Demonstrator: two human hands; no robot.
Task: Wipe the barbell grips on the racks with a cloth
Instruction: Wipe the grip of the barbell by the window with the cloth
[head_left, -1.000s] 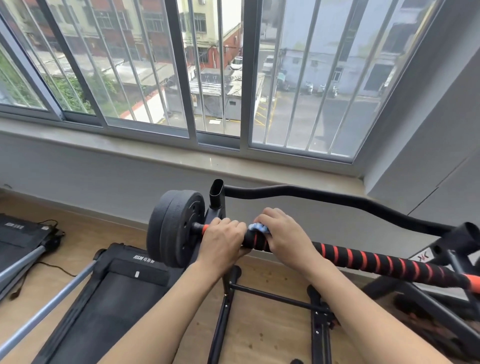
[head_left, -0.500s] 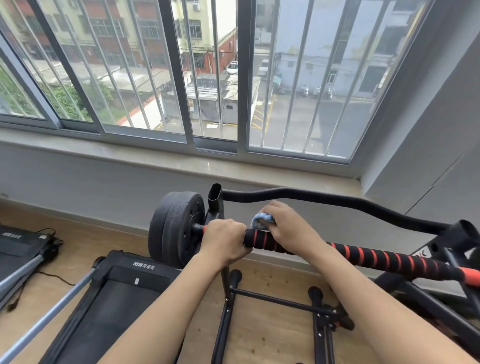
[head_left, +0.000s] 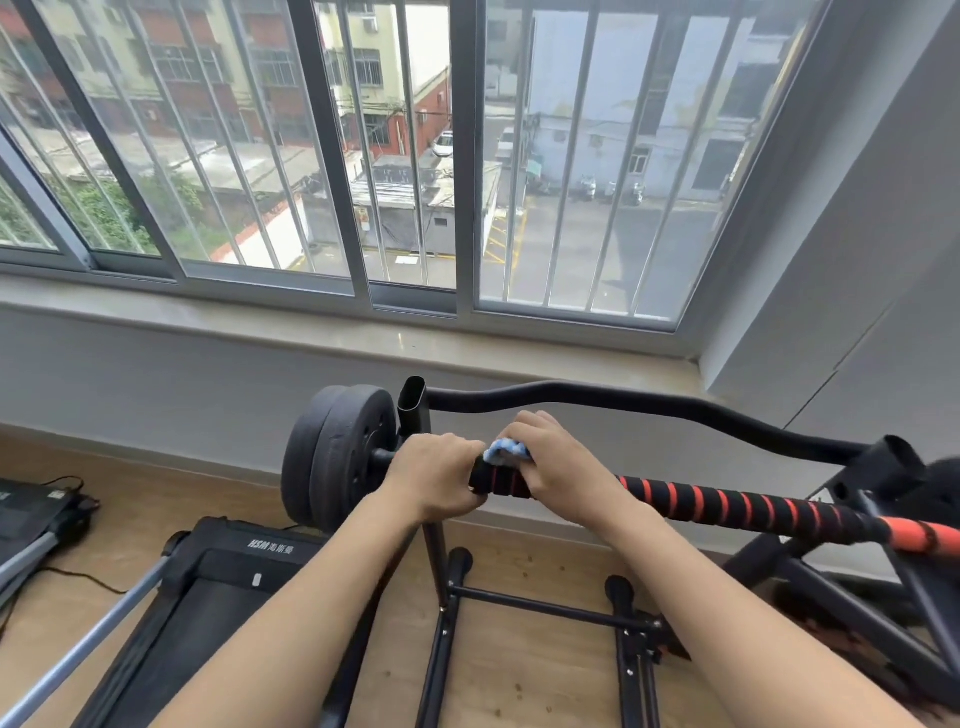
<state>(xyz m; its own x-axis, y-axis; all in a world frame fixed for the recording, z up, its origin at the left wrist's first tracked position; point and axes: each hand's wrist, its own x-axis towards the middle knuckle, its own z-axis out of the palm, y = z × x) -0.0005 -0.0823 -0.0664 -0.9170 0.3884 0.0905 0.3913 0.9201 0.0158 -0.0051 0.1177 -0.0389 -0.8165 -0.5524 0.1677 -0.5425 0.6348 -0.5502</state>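
Note:
A barbell with a black and red striped grip (head_left: 727, 506) lies across a black rack (head_left: 413, 410), with black weight plates (head_left: 337, 457) on its left end. My left hand (head_left: 434, 480) grips the bar just right of the rack post. Right beside it, my right hand (head_left: 558, 470) holds a blue and white cloth (head_left: 504, 451) wrapped on the grip; most of the cloth is hidden under the fingers.
A curved black bar (head_left: 597, 397) runs behind the barbell. A treadmill (head_left: 208, 597) lies on the wooden floor at lower left, another machine (head_left: 31, 514) at far left. Rack legs (head_left: 545, 608) stand below my arms. A barred window (head_left: 415, 156) and sill are ahead.
My right hand with the cloth has turned around the grip, staying close to my left hand. The left hand keeps its hold on the bar.

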